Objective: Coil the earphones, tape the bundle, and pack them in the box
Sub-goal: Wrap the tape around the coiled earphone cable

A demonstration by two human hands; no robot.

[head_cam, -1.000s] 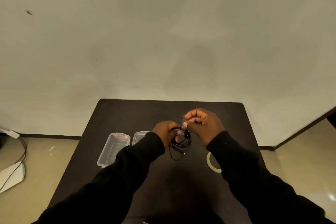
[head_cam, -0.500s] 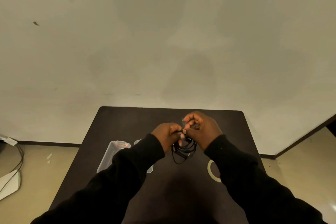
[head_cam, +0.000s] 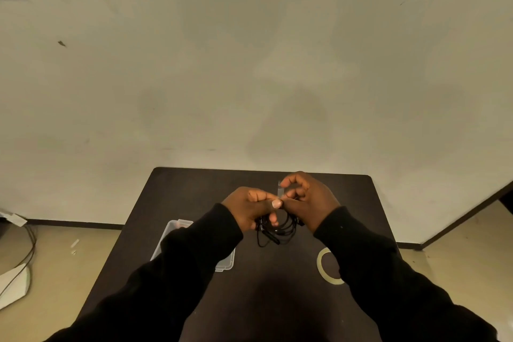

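Observation:
Black earphones hang as a loose coil above the dark table, held between both hands. My left hand pinches the top of the coil with thumb and fingers. My right hand touches it from the right and holds a short clear strip of tape upright between fingertip and thumb, right at the coil's top. A clear plastic box lies on the table to the left, mostly hidden by my left sleeve; a second clear piece peeks out beside it.
A roll of pale tape lies flat on the table at the right, partly under my right sleeve. The table stands against a plain wall. On the floor at the left lie a cable and a white object.
The two hands have closed together at the top of the coil, and the tape strip now stands at the pinch point. The view has tilted slightly upward.

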